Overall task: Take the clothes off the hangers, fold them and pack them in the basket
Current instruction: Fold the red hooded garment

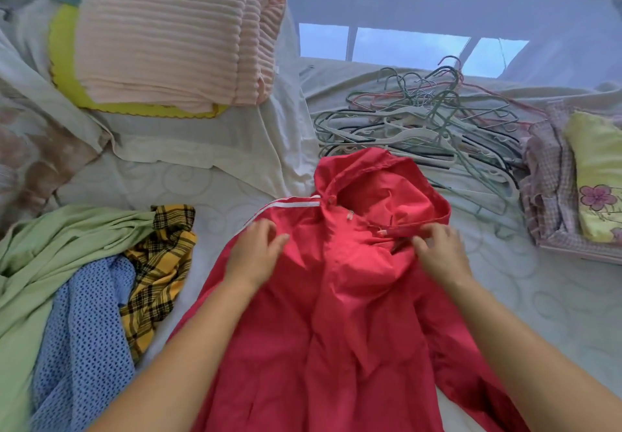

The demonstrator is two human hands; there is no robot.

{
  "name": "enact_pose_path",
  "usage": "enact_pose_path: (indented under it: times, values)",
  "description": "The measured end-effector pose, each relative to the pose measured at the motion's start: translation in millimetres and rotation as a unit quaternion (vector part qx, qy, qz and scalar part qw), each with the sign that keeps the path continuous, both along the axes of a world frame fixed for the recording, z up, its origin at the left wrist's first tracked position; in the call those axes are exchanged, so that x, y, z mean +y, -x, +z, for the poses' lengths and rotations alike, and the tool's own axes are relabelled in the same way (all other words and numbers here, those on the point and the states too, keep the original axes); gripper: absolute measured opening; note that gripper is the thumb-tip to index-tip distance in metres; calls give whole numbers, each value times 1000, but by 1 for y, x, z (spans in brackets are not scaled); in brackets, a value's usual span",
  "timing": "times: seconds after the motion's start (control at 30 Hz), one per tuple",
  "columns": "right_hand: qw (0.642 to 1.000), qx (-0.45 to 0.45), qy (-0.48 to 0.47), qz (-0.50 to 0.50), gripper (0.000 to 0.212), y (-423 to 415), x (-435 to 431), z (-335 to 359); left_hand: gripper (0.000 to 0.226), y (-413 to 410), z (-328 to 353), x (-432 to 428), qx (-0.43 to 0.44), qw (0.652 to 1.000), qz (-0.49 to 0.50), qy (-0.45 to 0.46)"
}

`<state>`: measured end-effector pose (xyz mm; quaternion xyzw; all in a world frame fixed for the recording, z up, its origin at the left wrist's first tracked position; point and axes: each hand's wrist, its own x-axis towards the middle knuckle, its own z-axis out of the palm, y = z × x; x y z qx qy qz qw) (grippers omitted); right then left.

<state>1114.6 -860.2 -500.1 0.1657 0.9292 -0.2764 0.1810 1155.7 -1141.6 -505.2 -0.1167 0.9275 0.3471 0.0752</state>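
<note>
A red hooded jacket (340, 297) with white shoulder stripes lies spread on the bed in front of me, hood pointing away. My left hand (255, 253) rests on its left shoulder with the fingers bent over the fabric. My right hand (441, 250) pinches the fabric by the collar on the right, below the hood. A heap of empty hangers (430, 125) lies beyond the hood. No basket is in sight.
At the left lie a green garment (43, 263), a blue mesh one (84, 347) and a yellow plaid one (161, 270). A folded pink blanket (175, 34) sits at the back left. Folded pink checked and yellow floral cloth (579, 182) lies at the right.
</note>
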Motion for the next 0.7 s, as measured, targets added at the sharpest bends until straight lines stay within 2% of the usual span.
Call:
enact_pose_path:
  times: [0.03, 0.1, 0.13, 0.17, 0.2, 0.23, 0.3, 0.37, 0.4, 0.47, 0.5, 0.53, 0.57, 0.6, 0.63, 0.67, 0.7]
  values:
    - [1000, -19, -7, -7, 38, -4, 11, -9, 36, 16, -8, -7, -1, 998, 13, 61]
    - [989, -79, 110, -61, 50, -16, 17, -22, 45, 44, -25, -9, -29, 994, 22, 107]
    - [978, -102, 163, -82, 45, -20, 18, -27, 53, 53, -33, -8, -59, 992, 13, 109]
    - [971, -114, 190, -92, 29, -23, 20, -31, 61, 59, -40, -6, -94, 989, 1, 110]
    - [966, -111, 215, -96, 11, -28, 25, -31, 65, 61, -49, -7, -133, 985, -9, 111]
    - [966, -88, 221, -101, 5, -32, 34, -27, 62, 61, -55, -8, -163, 981, -16, 107]
    - [978, -8, 167, -122, 4, -42, 66, -11, 42, 57, -52, -15, -147, 986, 3, 72]
    - [986, 69, 59, -143, 17, -57, 107, 11, 25, 49, -35, -21, -91, 994, 54, -22]
    - [987, 67, 20, -144, 22, -66, 127, 21, 21, 43, -23, -23, -83, 990, 65, -94]
    - [995, -47, -42, -79, 28, -90, 150, 33, 21, 26, 2, -19, -134, 967, 43, -214]
    - [991, -118, -59, -34, 31, -99, 154, 33, 24, 16, 11, -15, -177, 962, 6, -206]
    - [985, -163, -55, -5, 27, -105, 152, 29, 30, 5, 16, -10, -225, 962, -40, -149]
    - [986, -161, -31, 25, 24, -107, 147, 23, 36, -6, 19, -4, -268, 956, -82, -85]
    - [989, -143, -1, 30, 34, -104, 136, 17, 39, -17, 18, 0, -301, 947, -111, -33]
    - [990, -131, 36, 24, 46, -99, 123, 9, 40, -25, 21, 3, -314, 941, -123, -9]
    - [988, -142, 61, 16, 48, -92, 107, 5, 38, -33, 25, 6, -312, 941, -129, -4]
    - [982, -173, 71, 29, 42, -88, 94, 2, 35, -39, 33, 7, -285, 949, -132, -6]
